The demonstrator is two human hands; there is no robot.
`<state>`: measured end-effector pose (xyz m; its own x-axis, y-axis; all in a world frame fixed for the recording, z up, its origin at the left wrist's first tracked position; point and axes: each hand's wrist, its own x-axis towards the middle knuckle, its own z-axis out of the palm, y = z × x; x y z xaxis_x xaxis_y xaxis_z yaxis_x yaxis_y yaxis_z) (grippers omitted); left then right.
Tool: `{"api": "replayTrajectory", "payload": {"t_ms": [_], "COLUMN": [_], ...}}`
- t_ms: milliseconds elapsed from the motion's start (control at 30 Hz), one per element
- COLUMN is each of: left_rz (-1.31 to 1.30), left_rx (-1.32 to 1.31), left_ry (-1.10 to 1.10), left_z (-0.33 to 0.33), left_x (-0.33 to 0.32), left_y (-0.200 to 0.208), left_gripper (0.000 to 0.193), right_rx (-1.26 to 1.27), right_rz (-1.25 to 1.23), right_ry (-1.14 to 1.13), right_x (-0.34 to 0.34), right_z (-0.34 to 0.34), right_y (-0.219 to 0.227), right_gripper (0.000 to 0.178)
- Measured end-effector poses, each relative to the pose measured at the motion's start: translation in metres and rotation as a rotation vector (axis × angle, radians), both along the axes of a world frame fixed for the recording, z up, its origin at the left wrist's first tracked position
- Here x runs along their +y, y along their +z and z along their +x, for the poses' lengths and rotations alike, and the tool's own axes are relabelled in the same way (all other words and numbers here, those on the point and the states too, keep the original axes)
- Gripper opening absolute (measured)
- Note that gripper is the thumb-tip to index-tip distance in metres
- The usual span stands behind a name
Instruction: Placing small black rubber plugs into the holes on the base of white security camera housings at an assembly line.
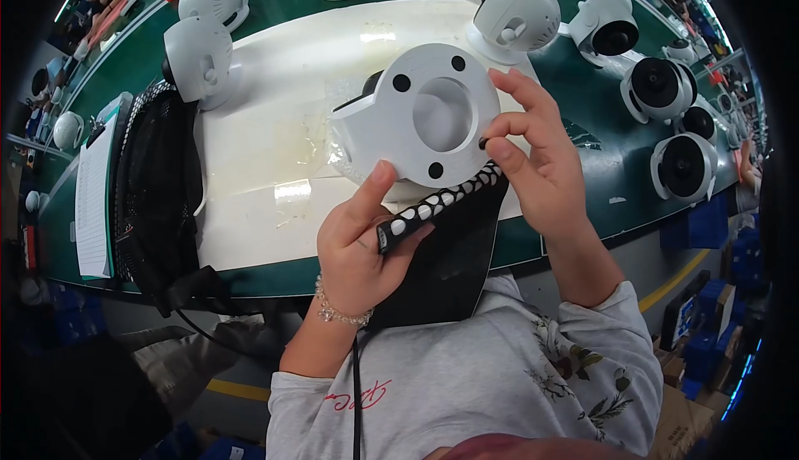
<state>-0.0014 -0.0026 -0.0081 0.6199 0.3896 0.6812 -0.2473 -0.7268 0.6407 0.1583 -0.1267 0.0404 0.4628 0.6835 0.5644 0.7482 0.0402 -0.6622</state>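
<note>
A white rounded device (374,139) lies tipped over, its round ring-shaped base (478,77) turned up towards me. Three black round pads sit on that base, around its wide central hollow. My left hand (362,248) is closed on a black strip with rows of round white spots (441,202), which slants up to the right along the base's near edge. The left thumb rests close to the device's edge; I cannot tell if it presses on it. Between thumb and forefinger, my right hand (545,156) pinches a small black pad (483,143) at the base's right rim.
Similar white devices stand at the left (200,60), at the back right (516,14) and along the right side (684,169). A white sheet (258,202) covers the green table (574,235). A black mesh bag (158,185) and a clipboard with papers (96,202) lie at the left.
</note>
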Motion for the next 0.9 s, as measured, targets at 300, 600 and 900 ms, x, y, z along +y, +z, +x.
{"api": "replayTrajectory", "payload": {"t_ms": [300, 600, 900], "left_rz": [0.007, -0.010, -0.359], "left_rx": [0.046, 0.025, 0.092], "left_ry": [0.050, 0.000, -0.009], "left_z": [-0.002, -0.004, -0.045], "left_x": [-0.002, 0.002, 0.023], "left_y": [0.001, 0.001, -0.003], "left_gripper": [0.027, 0.023, 0.023], "right_rx": [-0.761, 1.064, 0.144], "right_rz": [-0.178, -0.105, -0.175], "right_ry": [-0.221, 0.317, 0.222], "right_x": [-0.019, 0.005, 0.116], "right_z": [-0.005, 0.005, 0.038], "right_y": [-0.007, 0.005, 0.039], "right_gripper": [0.023, 0.036, 0.026]}}
